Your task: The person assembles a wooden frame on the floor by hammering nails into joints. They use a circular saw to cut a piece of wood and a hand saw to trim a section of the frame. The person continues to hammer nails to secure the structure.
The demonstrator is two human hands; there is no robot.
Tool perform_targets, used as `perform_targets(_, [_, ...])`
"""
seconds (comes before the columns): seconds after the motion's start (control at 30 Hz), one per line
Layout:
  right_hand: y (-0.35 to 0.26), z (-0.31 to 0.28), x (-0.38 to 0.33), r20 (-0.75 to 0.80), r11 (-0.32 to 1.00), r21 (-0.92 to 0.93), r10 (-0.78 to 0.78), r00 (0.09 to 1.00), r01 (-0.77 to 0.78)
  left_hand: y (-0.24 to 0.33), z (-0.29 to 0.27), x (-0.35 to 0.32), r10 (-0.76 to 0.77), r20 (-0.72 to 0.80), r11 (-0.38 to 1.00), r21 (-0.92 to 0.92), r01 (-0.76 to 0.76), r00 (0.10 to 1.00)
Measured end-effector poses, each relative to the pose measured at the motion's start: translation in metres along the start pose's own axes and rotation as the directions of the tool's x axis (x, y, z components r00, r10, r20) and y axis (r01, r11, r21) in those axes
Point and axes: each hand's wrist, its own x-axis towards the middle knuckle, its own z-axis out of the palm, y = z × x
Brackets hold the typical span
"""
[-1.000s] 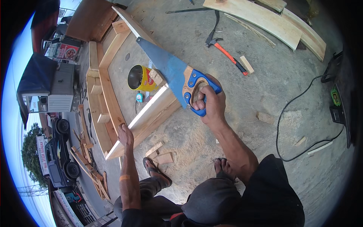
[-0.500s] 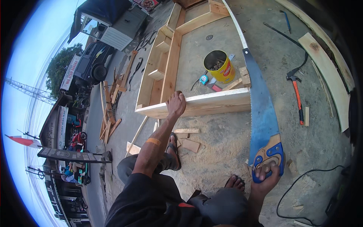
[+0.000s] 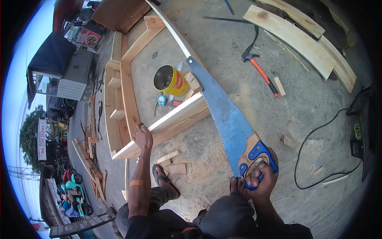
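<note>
My right hand point(image 3: 264, 173) is closed round the blue and tan handle of a handsaw point(image 3: 227, 113). The saw's blade slants away to the upper left, its toothed edge facing left, beside the near right corner of a wooden frame point(image 3: 169, 118). Whether the teeth touch the wood I cannot tell. My left hand point(image 3: 143, 137) has its fingers wrapped over the top edge of the frame's near board. Inside the frame stand a yellow tin point(image 3: 175, 84) with small bits in it and a teal tape measure point(image 3: 162, 100). Wood blocks point(image 3: 193, 81) sit by the corner.
On the concrete to the right lie a claw hammer point(image 3: 261, 73), a strip of dark metal point(image 3: 229, 19), pale boards point(image 3: 286, 42) and a black cable point(image 3: 304, 153). Offcuts point(image 3: 177, 169) and sawdust lie near my feet. A pile of scrap timber point(image 3: 89, 169) is at the left.
The view has turned, so the frame, tin and hammer sit further left. My left hand stays on the board and my right hand still holds the saw, whose blade now slants more.
</note>
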Motion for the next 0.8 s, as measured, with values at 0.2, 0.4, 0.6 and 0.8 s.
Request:
perform_targets(0.2, [0.012,0.069,0.111,0.083,0.990,0.118,-0.089,0.993,0.079,0.033,0.002,0.007,0.077,0.098,0.996,-0.049,-0.072,0.992])
perform_targets(0.4, [0.015,0.007,0.018,0.070,0.993,0.121,0.007,0.998,-0.016,-0.009,0.006,0.007,0.022,-0.026,1.000,-0.009,-0.022,0.999])
perform_targets(0.6, [0.026,0.046,0.088,0.024,0.993,0.115,-0.008,1.000,0.006,0.009,0.008,0.012,0.053,0.094,0.998,-0.040,-0.049,0.994])
perform_targets(0.8, [0.025,0.018,0.028,0.019,0.993,0.117,-0.031,0.999,0.029,-0.006,0.008,0.011,0.016,-0.017,1.000,-0.007,-0.016,1.000])
